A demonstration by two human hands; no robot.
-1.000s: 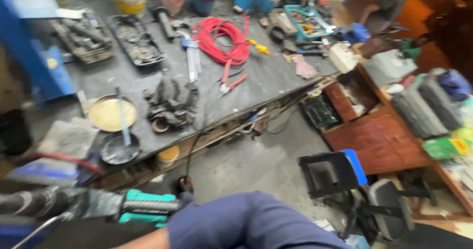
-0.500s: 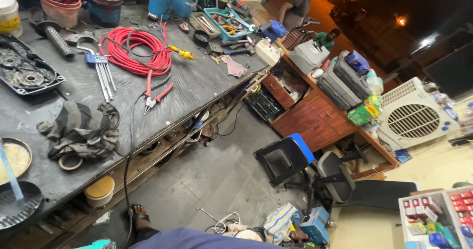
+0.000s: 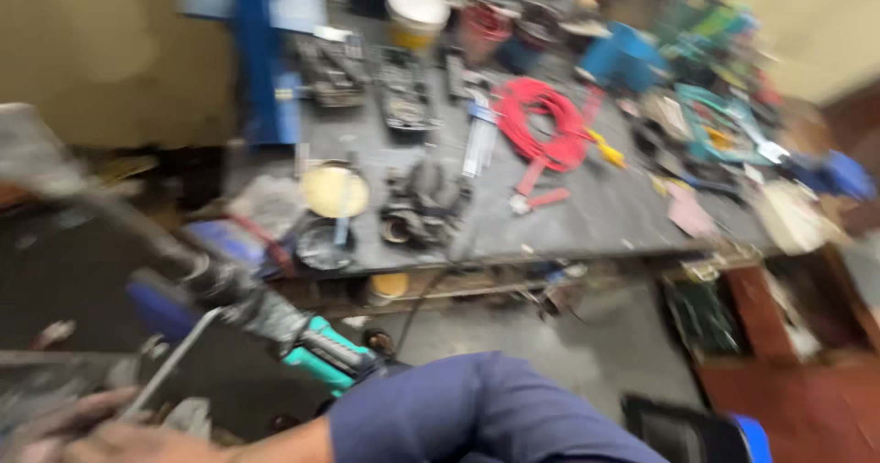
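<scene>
The view is motion-blurred. My left hand point(image 3: 82, 426) shows at the bottom left edge, its forearm running back to a dark blue sleeve point(image 3: 477, 413). A thin metal rod point(image 3: 174, 371) ends at its fingers; the blur hides whether they grip it. Just above the arm lies a power tool with a teal and black handle point(image 3: 325, 353) and a grimy dark front end point(image 3: 229, 293). My right hand is out of the picture.
A dark workbench point(image 3: 605, 215) carries a red coiled cable point(image 3: 541, 128), red-handled pliers point(image 3: 536, 197), a round yellow dish point(image 3: 335, 191), a heap of dark parts point(image 3: 422, 202), trays and buckets. A blue post point(image 3: 252, 60) stands at its left. A brown cabinet point(image 3: 788, 390) is at the right.
The view has swung back to the left and down. The workbench has shifted right in the picture, and my hand, the rod and the teal-handled tool have come into view.
</scene>
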